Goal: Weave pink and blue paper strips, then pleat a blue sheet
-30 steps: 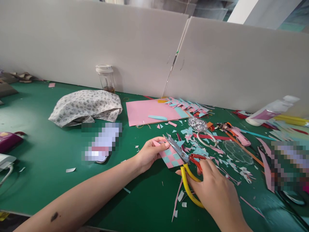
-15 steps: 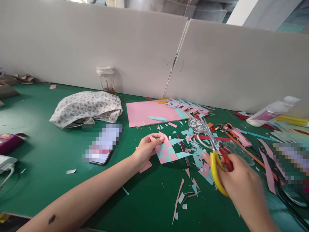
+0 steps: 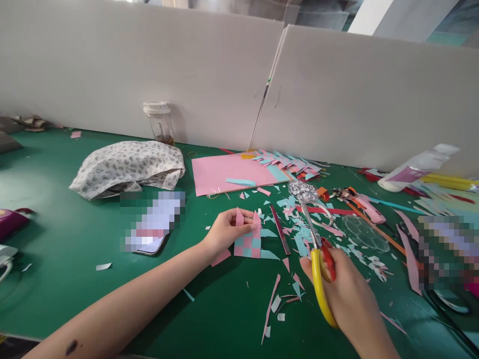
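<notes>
Between the thumb and fingers of my left hand (image 3: 228,232) is a woven piece of pink and light-blue paper (image 3: 247,244), checkered, with pointed strip ends sticking out at its top and right side. My right hand (image 3: 346,284) is wrapped round the yellow and red handles of a pair of scissors (image 3: 321,279). The blades point up and away, apart from the woven paper, and look nearly closed. Many pink and blue paper scraps (image 3: 299,242) lie on the green table between and in front of my hands, beside a dark red strip (image 3: 280,229).
A pink sheet (image 3: 228,172) lies at the back, with a pile of woven paper pieces (image 3: 286,163) at its right. On the left are a phone (image 3: 155,222), a patterned cloth (image 3: 129,167) and a cup (image 3: 160,122). A white bottle (image 3: 417,169) and pink-handled tool (image 3: 368,209) are right.
The woven paper has been turned so that its pointed ends face up. My right hand has moved left and slightly down with the scissors. The view has shifted a little.
</notes>
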`<state>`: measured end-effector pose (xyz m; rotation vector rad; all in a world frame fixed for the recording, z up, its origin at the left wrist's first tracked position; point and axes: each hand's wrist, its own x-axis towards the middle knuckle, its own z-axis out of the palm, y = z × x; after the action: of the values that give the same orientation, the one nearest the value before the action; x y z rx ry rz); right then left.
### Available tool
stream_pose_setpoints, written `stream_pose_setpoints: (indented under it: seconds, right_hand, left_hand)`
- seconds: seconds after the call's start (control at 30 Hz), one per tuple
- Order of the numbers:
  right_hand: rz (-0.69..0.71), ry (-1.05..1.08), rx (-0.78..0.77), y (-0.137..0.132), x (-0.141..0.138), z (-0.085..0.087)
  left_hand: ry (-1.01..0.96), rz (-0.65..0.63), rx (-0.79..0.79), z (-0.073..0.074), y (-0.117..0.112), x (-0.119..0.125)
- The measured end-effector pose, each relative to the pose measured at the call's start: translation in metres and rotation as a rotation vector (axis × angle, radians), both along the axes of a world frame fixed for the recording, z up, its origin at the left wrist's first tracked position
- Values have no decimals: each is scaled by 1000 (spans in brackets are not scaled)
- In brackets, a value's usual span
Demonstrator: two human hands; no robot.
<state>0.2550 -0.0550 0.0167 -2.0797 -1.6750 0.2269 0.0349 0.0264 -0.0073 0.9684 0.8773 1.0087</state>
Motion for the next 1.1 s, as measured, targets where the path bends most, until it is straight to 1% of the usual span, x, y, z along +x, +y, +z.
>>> stream_pose_setpoints:
  seconds: [0.1,0.27,0.33,0.4,0.53,0.67,0.87,1.1]
  right_hand:
    - [38,22,-34,-7,-16,-3]
    - [130,-7,-99,-16,-38,-3]
    - [174,-79,-74,-18,-45,-5]
    - [182,-164,-13,-19,-50,-7]
    - [190,-281,74,-19,-52,-12]
    - [193,-350,97,-18,-51,-11]
    - [203,-384,160,-17,-52,-7]
    - [208,-421,169,-16,-52,-4]
  left_hand:
    - [9,7,21,0,-1,1]
    - [-74,46,18,3,-5,4]
    - [-102,54,2,4,-8,5]
    - [-131,64,-12,5,-10,7]
    - [-197,90,-45,8,-15,9]
    - [-257,74,-66,8,-16,10]
    - [-335,29,-99,3,-15,11]
    - [-358,24,-98,5,-17,11]
